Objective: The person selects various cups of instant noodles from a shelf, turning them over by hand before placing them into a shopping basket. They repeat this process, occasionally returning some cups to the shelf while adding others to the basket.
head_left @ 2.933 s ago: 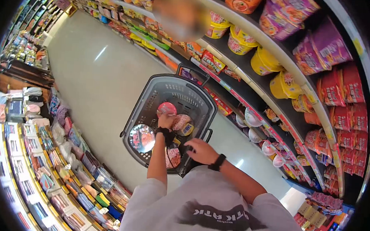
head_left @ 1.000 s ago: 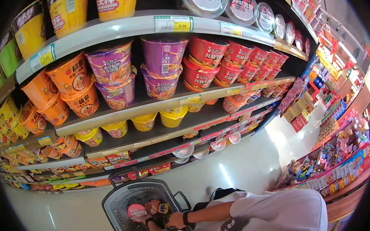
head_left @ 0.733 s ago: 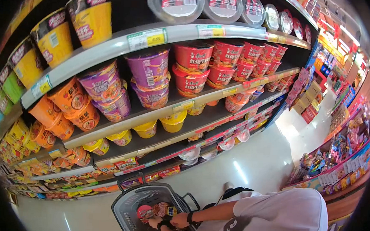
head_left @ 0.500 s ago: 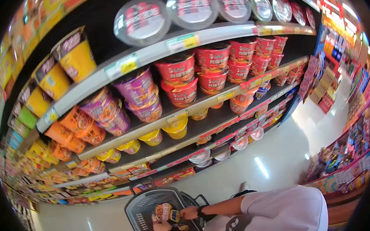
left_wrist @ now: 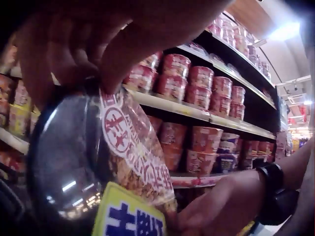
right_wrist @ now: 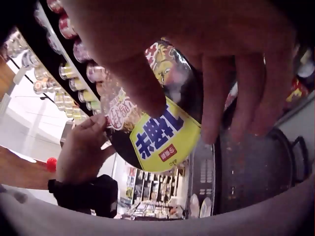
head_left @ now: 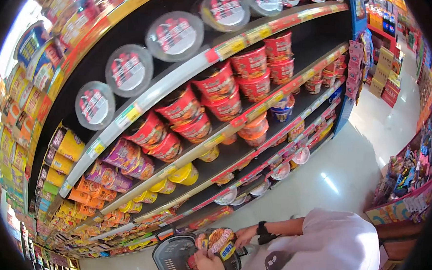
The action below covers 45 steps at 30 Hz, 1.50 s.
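Both my hands hold an instant noodle bowl (head_left: 220,240), black with a printed lid and a yellow label, above the shopping basket (head_left: 166,259). My left hand (head_left: 209,263) grips its rim; in the left wrist view those fingers (left_wrist: 115,64) close over the top edge, and the shiny black side faces the camera. My right hand (head_left: 243,235) pinches the opposite edge. In the right wrist view its thumb (right_wrist: 140,83) lies over the lid (right_wrist: 162,132) and its fingers are bent at the far side. A red-lidded tub (head_left: 192,262) sits low in the basket, partly hidden.
Shelves of stacked red noodle cups (head_left: 218,93), clear-lidded bowls (head_left: 175,35) and purple cups (head_left: 127,159) rise ahead and to the left. White bowls (head_left: 226,196) stand on the bottom shelf. A display bin (head_left: 404,174) is at the right, beyond the shiny floor (head_left: 321,175).
The noodle bowl has come up from the basket with both hands on it. Earlier my left hand reached among the basket's contents. The head view has swung along the shelves.
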{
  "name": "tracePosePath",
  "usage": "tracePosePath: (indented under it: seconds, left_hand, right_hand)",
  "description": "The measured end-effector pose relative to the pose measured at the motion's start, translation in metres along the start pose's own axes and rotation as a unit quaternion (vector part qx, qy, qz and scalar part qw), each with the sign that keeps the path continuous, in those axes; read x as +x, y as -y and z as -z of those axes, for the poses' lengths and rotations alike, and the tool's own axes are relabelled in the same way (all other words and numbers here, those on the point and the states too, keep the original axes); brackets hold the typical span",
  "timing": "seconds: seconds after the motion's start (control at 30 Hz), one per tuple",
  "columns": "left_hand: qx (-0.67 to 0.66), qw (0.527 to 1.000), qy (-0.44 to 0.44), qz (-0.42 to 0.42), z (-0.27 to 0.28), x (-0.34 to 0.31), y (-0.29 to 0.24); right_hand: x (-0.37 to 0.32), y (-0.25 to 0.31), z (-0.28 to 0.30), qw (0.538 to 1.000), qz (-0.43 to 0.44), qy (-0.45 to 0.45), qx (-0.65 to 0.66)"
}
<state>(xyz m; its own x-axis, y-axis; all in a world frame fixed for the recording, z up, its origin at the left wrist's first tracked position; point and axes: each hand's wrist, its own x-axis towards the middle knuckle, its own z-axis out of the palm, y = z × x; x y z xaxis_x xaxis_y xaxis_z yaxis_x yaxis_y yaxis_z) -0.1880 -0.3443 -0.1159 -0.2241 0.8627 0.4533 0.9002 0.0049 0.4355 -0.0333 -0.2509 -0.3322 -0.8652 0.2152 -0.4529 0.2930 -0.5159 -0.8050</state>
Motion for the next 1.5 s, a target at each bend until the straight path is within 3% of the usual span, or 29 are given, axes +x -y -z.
tracePosePath:
  seconds: [0.1,0.17,0.27,0.43,0.57,0.67,0.77,0.9,1.0,1.07,1.13,1.5]
  left_hand:
    - [-0.117,0.988,0.096,0.016,-0.036,-0.005,-0.031]
    - [-0.115,0.977,0.18,0.026,-0.049,0.002,-0.066]
    - [-0.272,0.93,0.245,0.023,-0.072,0.006,-0.11]
    - [-0.306,0.893,0.325,-0.056,-0.092,-0.005,-0.148]
    - [-0.324,0.875,0.36,-0.008,-0.097,-0.017,-0.16]
    - [-0.338,0.865,0.371,-0.025,-0.092,-0.019,-0.185]
    - [-0.426,0.821,0.374,-0.069,-0.099,-0.02,-0.203]
    - [-0.488,0.75,0.429,-0.124,-0.119,-0.009,-0.22]
    - [-0.457,0.745,0.445,-0.195,-0.115,0.006,-0.258]
    - [-0.535,0.687,0.471,-0.139,-0.127,0.01,-0.276]
    - [-0.555,0.67,0.459,-0.181,-0.143,0.018,-0.294]
    - [-0.558,0.624,0.479,-0.263,-0.172,0.073,-0.435]
  right_hand:
    - [-0.126,0.006,0.006,0.983,0.055,-0.173,-0.01]
    - [-0.196,0.002,0.007,0.962,0.104,-0.242,-0.074]
    - [-0.287,0.004,-0.008,0.918,0.144,-0.351,-0.117]
    - [-0.34,-0.018,-0.022,0.826,0.116,-0.513,-0.201]
    - [-0.353,-0.022,-0.037,0.796,0.133,-0.571,-0.151]
    - [-0.366,-0.022,-0.047,0.797,0.162,-0.582,0.014]
    - [-0.386,-0.025,-0.05,0.786,0.225,-0.567,0.102]
    - [-0.432,-0.018,-0.054,0.758,0.277,-0.584,0.085]
    - [-0.459,-0.02,-0.056,0.722,0.35,-0.576,0.155]
    - [-0.476,-0.014,-0.055,0.695,0.367,-0.611,0.091]
    - [-0.49,-0.005,-0.052,0.667,0.404,-0.623,0.069]
    - [-0.543,0.013,-0.01,0.489,0.428,-0.754,0.096]
